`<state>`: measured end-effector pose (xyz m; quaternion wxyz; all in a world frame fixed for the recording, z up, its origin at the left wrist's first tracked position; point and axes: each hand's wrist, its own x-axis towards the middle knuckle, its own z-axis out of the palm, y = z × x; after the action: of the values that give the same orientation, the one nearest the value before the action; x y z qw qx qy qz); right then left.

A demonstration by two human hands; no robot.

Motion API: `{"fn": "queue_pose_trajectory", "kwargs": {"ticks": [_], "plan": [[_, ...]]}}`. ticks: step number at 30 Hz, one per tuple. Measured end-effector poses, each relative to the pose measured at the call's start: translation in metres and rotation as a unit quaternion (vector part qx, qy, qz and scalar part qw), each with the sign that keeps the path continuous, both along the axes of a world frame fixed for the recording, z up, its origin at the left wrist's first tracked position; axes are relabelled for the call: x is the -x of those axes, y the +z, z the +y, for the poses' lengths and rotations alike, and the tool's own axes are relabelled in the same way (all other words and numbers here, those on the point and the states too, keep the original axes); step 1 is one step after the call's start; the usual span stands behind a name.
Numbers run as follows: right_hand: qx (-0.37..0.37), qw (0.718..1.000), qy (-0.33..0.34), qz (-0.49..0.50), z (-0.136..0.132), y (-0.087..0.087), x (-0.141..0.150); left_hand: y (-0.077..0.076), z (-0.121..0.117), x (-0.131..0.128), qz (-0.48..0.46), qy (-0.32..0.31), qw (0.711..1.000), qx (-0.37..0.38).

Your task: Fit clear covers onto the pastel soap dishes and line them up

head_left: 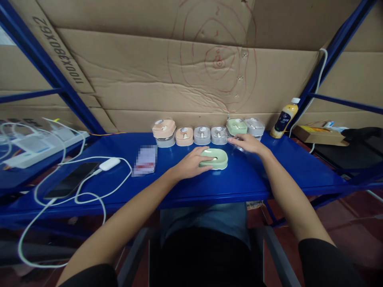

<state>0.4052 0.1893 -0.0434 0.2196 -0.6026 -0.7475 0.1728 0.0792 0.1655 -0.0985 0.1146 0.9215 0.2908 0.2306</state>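
A pale green oval dish (222,160), which looks like a soap dish, sits on the blue table in front of me. My left hand (193,162) grips its left side, thumb along the near edge and fingers over the far edge. A small white piece shows in the dish's middle. To the right, my right hand (247,142) is closed on a clear plastic cover (241,150), partly hidden under the fingers. Just behind that hand stand a green lidded dish (237,126) and a grey lidded dish (254,126), each stacked on another container.
Along the back are stacked peach dishes (164,128), a single peach dish (184,136) and two grey ones (202,135). A juice bottle (281,119) stands back right. At left lie a blurred packet (145,160), a phone (72,180) and white cables (125,175).
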Motion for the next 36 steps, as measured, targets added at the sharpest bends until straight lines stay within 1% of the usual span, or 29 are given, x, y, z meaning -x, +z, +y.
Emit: {"fn": "queue_pose_trajectory", "kwargs": {"ticks": [5,12,16,20,24,27,29,31,33,36], "plan": [[-0.001,1.0,0.004,0.003,-0.001,0.0,0.004,-0.003,0.001,-0.003,-0.008,0.005,1.0,-0.013],[-0.001,1.0,-0.012,-0.008,0.001,-0.002,0.001,0.005,0.0,-0.002,-0.027,0.024,0.999,0.009],[-0.012,1.0,-0.019,-0.021,0.002,-0.002,-0.002,0.01,0.009,0.005,-0.044,0.061,0.997,0.014],[0.002,0.998,-0.025,-0.052,0.004,-0.002,-0.005,0.014,0.019,0.018,-0.042,0.125,0.991,-0.021],[-0.004,0.996,-0.016,-0.089,0.008,-0.006,-0.008,0.016,0.023,0.029,0.001,0.176,0.984,-0.026],[0.006,0.995,-0.015,-0.096,0.009,-0.007,-0.009,0.015,0.024,0.033,0.043,0.196,0.979,-0.016],[0.011,0.995,-0.02,-0.1,0.01,-0.007,-0.009,0.015,0.025,0.034,0.061,0.195,0.979,-0.003],[0.005,0.995,-0.017,-0.102,0.009,-0.007,-0.009,0.017,0.024,0.033,0.059,0.187,0.981,0.011],[0.0,0.995,-0.015,-0.101,0.009,-0.007,-0.009,0.019,0.021,0.029,0.03,0.173,0.984,0.017],[0.006,0.995,-0.023,-0.098,0.007,-0.006,-0.008,0.019,0.012,0.018,-0.021,0.13,0.991,0.023]]}}
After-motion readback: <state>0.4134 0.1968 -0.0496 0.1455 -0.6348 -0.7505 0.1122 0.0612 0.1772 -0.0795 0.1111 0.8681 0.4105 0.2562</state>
